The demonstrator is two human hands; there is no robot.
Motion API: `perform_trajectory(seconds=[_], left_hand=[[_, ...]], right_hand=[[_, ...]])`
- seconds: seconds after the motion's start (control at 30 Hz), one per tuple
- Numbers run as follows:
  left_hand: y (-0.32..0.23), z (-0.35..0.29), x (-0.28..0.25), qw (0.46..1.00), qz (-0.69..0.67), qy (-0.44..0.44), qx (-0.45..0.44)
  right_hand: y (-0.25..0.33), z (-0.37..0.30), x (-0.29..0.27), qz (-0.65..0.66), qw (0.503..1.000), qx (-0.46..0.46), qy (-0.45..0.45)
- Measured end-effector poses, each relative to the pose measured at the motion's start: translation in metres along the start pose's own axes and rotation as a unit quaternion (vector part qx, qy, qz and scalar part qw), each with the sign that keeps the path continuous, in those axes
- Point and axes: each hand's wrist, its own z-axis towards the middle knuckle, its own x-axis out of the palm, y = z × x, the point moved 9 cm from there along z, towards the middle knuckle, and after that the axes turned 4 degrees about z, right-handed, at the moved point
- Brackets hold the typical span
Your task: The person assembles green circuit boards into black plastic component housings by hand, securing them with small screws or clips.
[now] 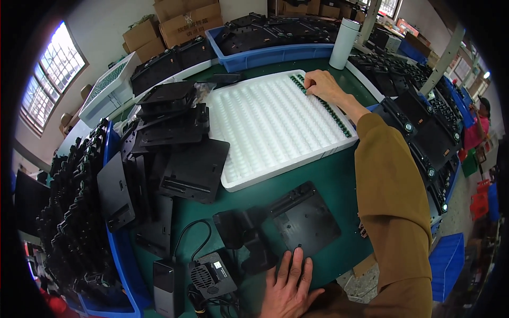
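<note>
My right hand (324, 87) reaches to the far right part of a white foam tray (233, 183). Its fingers are curled together over a row of small green parts (335, 115) standing in the tray's slots; whatever is between the fingertips is hidden. Low in the middle, my left hand (289, 283) lies palm down with its fingers stretched out. The fingertips are at the near edge of a flat black plastic plate (310, 220) on the green table (254, 193). Left of that plate sits a dark moulded black piece (249, 238), somewhat blurred.
Black plastic panels (193, 169) are stacked at the left, beside a blue bin (114, 233) of black parts. A corded grey device (213, 275) lies near the front. Behind the foam tray stand a blue tray (286, 57) and a white bottle (344, 43). More black assemblies (419, 127) fill the right.
</note>
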Motion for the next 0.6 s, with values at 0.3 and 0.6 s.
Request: perform_trajectory(seconds=[0.3, 0.6], left_hand=[[-0.006, 0.001, -0.012, 0.998, -0.052, -0.03, 0.014], [0.004, -0.004, -0.006, 0.996, -0.052, -0.064, 0.016]], right_hand=[[0.027, -0.055, -0.063, 0.176, 0.966, 0.056, -0.179], [0.125, -0.22, -0.005, 0.427, 0.885, 0.164, 0.084]])
